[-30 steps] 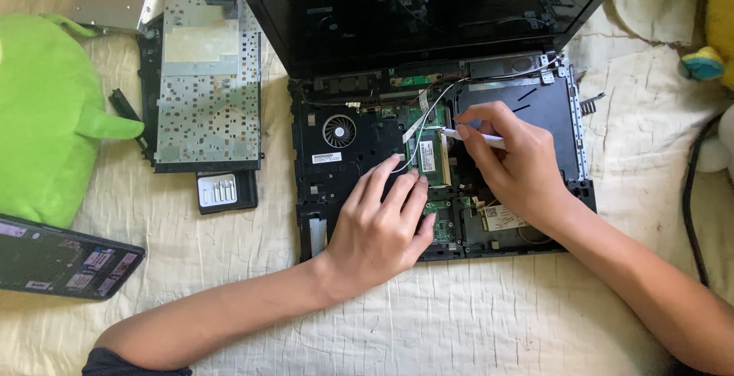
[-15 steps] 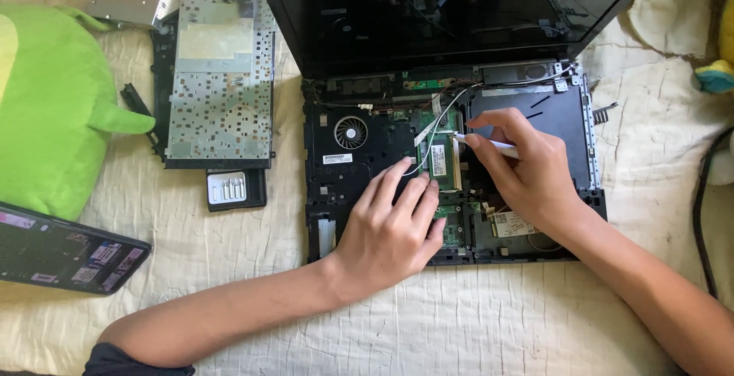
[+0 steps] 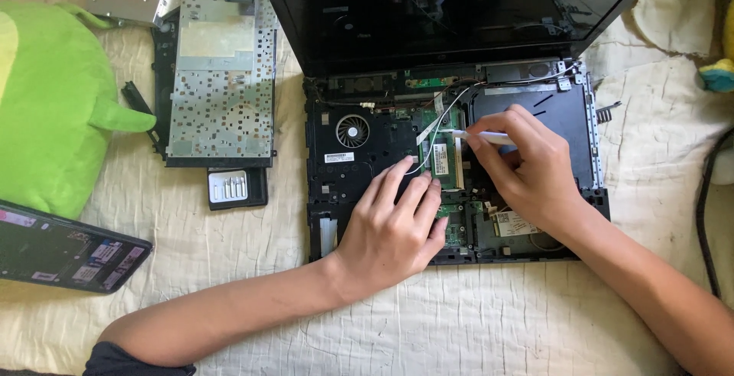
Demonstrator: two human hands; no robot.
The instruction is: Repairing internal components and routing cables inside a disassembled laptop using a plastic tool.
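The left hand point(image 3: 394, 227) lies flat, fingers spread, on the opened laptop point(image 3: 451, 185), holding nothing. Just beside it, the right hand point(image 3: 527, 173) grips a white tool point(image 3: 485, 137), its tip over the green board point(image 3: 445, 160) above the left fingertips.

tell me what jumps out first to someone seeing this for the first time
The opened black laptop base with its round cooling fan and green circuit boards bared sits at centre on a cream quilted cloth. The left hand rests flat on its lower middle, while the right hand holds a thin white tool at the green memory module. At far left lies a bright green plush toy.
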